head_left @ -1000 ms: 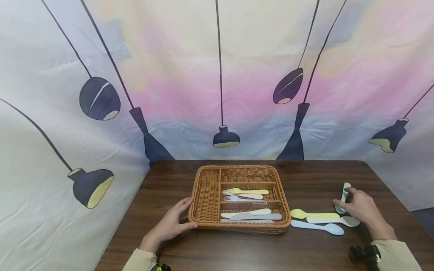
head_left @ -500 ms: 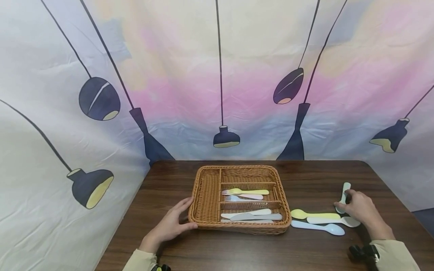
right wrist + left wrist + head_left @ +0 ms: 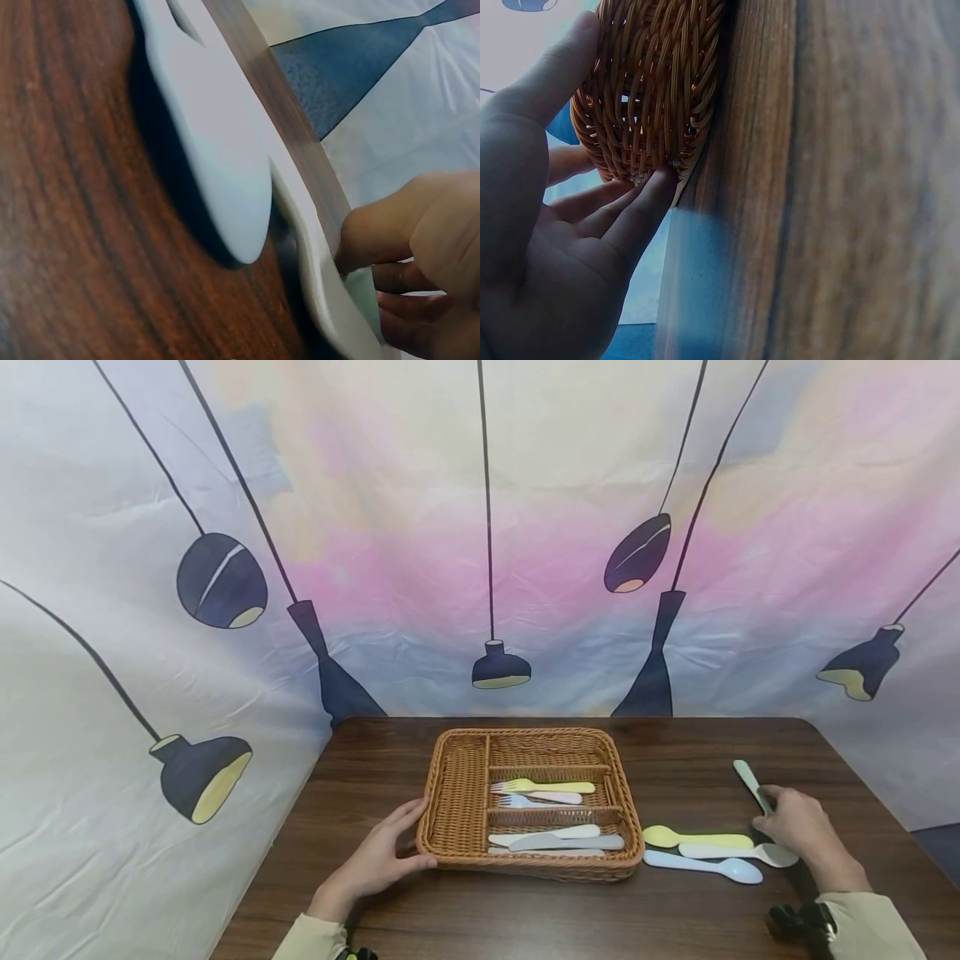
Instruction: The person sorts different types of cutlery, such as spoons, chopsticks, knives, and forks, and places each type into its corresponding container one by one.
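Observation:
In the head view, a pale green spoon point(image 3: 751, 782) is pinched by my right hand point(image 3: 806, 827); its handle points away and left, its bowl hidden by the fingers. Just in front of that hand lie a yellow spoon point(image 3: 697, 837), a white spoon point(image 3: 723, 852) and a light blue spoon point(image 3: 701, 864). The right wrist view shows the blue spoon point(image 3: 217, 142) close up, with the green spoon point(image 3: 363, 294) under my fingers. With fairly straight fingers and thumb, my left hand point(image 3: 378, 853) touches the near left corner of a wicker basket point(image 3: 652, 90).
The basket point(image 3: 630, 810) has several compartments. Forks point(image 3: 558, 787) lie in the middle one and knives point(image 3: 566, 841) in the nearest. The brown table point(image 3: 525, 918) ends at a hanging cloth point(image 3: 420, 568) printed with lamps.
The green spoon has turned in my right hand, its handle end swinging left. The right hand has shifted slightly. My left hand and the basket have stayed put.

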Demonstrator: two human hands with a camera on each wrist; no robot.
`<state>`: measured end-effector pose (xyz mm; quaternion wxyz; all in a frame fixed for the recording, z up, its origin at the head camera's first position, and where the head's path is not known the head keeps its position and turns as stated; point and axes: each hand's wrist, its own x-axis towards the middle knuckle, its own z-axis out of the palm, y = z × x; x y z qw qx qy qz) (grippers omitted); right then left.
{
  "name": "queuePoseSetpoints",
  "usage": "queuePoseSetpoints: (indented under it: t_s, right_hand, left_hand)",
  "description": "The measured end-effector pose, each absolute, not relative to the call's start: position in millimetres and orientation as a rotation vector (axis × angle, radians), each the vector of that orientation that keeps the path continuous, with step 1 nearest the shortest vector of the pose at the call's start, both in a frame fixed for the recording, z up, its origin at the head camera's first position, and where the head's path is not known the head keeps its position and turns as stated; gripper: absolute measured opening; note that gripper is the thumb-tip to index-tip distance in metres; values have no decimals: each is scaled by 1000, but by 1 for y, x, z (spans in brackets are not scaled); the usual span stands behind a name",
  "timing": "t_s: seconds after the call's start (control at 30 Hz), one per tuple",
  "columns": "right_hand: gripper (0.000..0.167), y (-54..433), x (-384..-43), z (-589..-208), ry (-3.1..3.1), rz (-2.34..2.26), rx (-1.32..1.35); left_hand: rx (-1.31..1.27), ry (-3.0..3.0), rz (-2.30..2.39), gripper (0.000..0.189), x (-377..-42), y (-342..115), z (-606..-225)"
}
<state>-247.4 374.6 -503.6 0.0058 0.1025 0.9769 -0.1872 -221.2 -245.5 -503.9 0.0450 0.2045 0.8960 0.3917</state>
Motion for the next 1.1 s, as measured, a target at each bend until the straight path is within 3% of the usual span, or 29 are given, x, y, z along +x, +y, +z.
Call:
queuePoseSetpoints:
  t_s: [0.3,1.1]
  right_hand:
    - [33,373,-244,-503,3113,-617,240]
    - [27,370,-246,-497,3159,-645,-43]
  left_hand:
    - [630,2672,1267,96,-220,-246,-504]
    - [620,2714,1221,95,-222,-246,-506]
